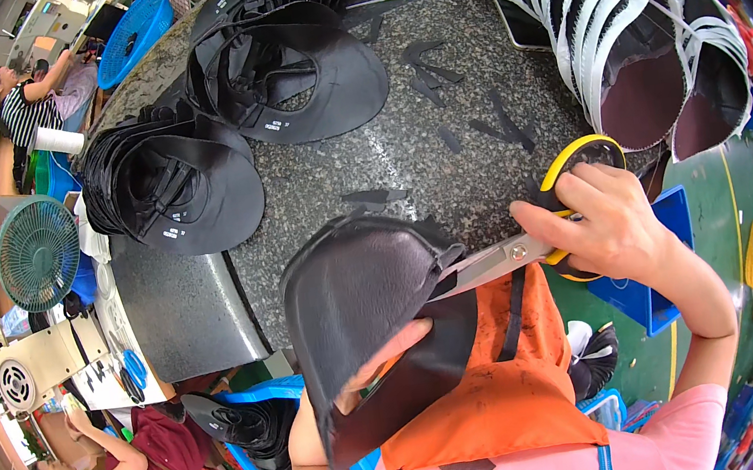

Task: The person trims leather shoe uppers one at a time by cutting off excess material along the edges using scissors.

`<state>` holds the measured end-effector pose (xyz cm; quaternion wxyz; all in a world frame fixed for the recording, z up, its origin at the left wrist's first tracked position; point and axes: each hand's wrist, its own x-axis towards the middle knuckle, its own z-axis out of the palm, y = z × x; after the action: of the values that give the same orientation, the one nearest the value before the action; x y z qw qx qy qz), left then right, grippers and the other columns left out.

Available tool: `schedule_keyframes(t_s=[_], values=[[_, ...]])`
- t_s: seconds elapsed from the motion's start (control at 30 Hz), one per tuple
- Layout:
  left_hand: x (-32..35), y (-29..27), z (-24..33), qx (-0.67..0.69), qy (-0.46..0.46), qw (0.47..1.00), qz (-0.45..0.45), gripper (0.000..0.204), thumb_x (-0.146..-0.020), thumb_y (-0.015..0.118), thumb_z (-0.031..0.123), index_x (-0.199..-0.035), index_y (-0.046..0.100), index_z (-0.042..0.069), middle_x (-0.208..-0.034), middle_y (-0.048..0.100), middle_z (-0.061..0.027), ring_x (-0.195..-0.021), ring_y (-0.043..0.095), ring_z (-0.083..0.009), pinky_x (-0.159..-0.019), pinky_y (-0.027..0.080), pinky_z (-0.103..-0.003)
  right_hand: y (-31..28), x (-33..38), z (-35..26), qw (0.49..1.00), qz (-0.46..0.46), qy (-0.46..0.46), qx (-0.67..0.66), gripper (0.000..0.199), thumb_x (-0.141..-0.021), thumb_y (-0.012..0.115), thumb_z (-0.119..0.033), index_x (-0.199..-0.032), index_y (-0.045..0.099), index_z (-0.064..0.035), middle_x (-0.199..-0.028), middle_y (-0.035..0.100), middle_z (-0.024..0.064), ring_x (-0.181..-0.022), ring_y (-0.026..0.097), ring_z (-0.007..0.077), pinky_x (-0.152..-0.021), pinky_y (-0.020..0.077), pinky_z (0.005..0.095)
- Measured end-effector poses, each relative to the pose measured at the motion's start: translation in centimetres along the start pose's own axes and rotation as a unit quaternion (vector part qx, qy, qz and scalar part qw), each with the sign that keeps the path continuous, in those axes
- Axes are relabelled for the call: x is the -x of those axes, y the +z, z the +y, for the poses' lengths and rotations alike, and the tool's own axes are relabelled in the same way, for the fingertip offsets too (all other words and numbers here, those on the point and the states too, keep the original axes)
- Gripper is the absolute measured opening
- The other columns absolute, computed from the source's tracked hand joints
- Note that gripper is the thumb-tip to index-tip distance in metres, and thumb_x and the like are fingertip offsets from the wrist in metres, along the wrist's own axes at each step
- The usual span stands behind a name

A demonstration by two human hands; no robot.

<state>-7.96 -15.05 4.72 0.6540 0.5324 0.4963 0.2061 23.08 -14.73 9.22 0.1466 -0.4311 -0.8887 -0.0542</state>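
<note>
My right hand (605, 216) grips a pair of scissors (518, 252) with yellow-and-black handles. Their blades reach left to the edge of a black leather shoe upper (354, 280), and the tips are hidden against it. From below, my left hand (395, 350) holds this upper; part of it shows through the opening, and the rest is covered by the leather. The upper is held up at the front edge of a speckled stone worktop (323, 185), above my orange apron (492, 409). Black trimmed scraps (504, 125) lie on the worktop beyond the scissors.
Stacked black uppers (174, 189) and further uppers (291, 76) sit at the worktop's left and back. White-edged uppers (596, 29) are piled at the right. A blue crate (672, 264) stands below my right arm. Two people work at the left, near a green fan (37, 253).
</note>
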Motion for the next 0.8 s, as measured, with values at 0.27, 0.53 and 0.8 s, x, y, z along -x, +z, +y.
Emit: schedule_keyframes(t_s=[0.27, 0.53, 0.8], values=[[0.3, 0.8, 2.0, 0.170, -0.081, 0.982, -0.012, 0.053, -0.074, 0.064, -0.012, -0.126, 0.053, -0.006, -0.108, 0.067, -0.0143, -0.091, 0.064, -0.0178, -0.078, 0.050, -0.028, -0.6, -0.3, 0.4, 1.000, -0.009, -0.004, -0.023, 0.057, -0.051, 0.078, -0.018, -0.107, 0.067, -0.0157, -0.073, 0.039, 0.0030, -0.063, 0.046, 0.0213, -0.052, 0.0373, 0.0355], [0.1, 1.5, 2.5, 0.151, -0.120, 0.981, -0.006, 0.044, -0.072, 0.067, -0.012, -0.116, 0.061, -0.008, -0.091, 0.067, -0.0082, -0.078, 0.061, -0.0107, -0.068, 0.045, -0.023, -0.9, -0.3, -0.5, 1.000, -0.004, -0.001, 0.009, 0.053, -0.056, 0.075, -0.016, -0.108, 0.067, -0.0159, -0.073, 0.038, 0.0029, -0.063, 0.046, 0.0200, -0.052, 0.0373, 0.0341], [0.1, 0.4, 1.7, 0.159, -0.063, 0.983, -0.068, 0.012, -0.083, 0.074, 0.008, -0.089, 0.070, -0.002, -0.076, 0.061, 0.0005, -0.070, 0.055, -0.0064, -0.062, 0.042, -0.021, -2.6, -0.9, -0.1, 0.999, -0.030, 0.014, -0.001, 0.058, -0.050, 0.076, -0.017, -0.107, 0.067, -0.0155, -0.075, 0.039, 0.0035, -0.066, 0.046, 0.0216, -0.055, 0.0376, 0.0351]])
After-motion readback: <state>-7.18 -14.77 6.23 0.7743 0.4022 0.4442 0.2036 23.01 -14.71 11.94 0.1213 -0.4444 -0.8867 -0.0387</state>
